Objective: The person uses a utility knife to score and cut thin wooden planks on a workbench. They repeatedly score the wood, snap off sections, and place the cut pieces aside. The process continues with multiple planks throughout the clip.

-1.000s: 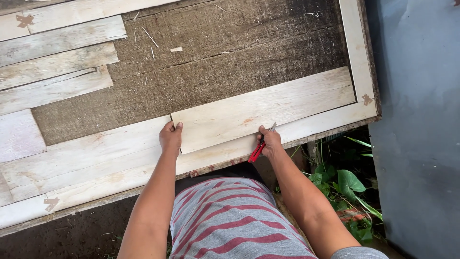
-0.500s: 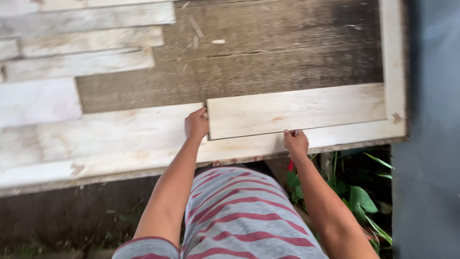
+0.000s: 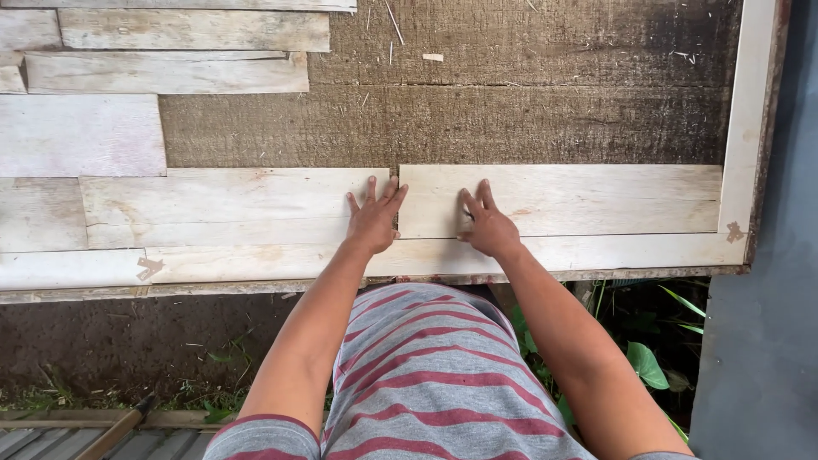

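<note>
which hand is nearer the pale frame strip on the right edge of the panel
Right. The right hand lies flat on the loose plank that runs up to the frame strip; the left hand rests farther away, at the planks' seam.

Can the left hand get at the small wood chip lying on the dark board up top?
Probably yes, with a stretch. The left hand lies flat on the pale plank, and only bare dark board lies between it and the wood chip. Nothing blocks the way.
</note>
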